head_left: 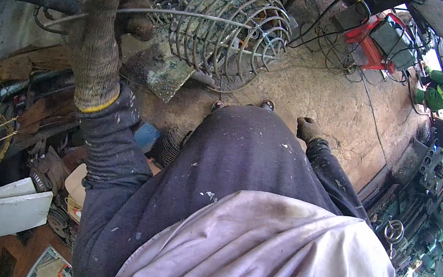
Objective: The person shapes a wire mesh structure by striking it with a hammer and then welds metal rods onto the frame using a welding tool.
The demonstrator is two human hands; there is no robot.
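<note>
Wire work is in hand at the upper left of the frame. The left hand (94, 48), in a knitted glove, is clenched around a thin steel rod (194, 16) that runs rightward across the top of a domed wire cage (230, 22). The cage lies on its side on the dirt floor (319, 96), upper centre. The right hand (308, 130), also gloved, hangs free at centre right beside the person's hip; whether its fingers are curled shut cannot be told, and it holds nothing visible.

Judgement on technique: the rod is long and springy, so a firm grip near the cage gives better control than one at the far end. The free hand could steady the cage, since it rests on a curved side and may roll. Cables (332, 46) trail near the red machine (382, 39) at upper right; feet should stay off them.
</note>
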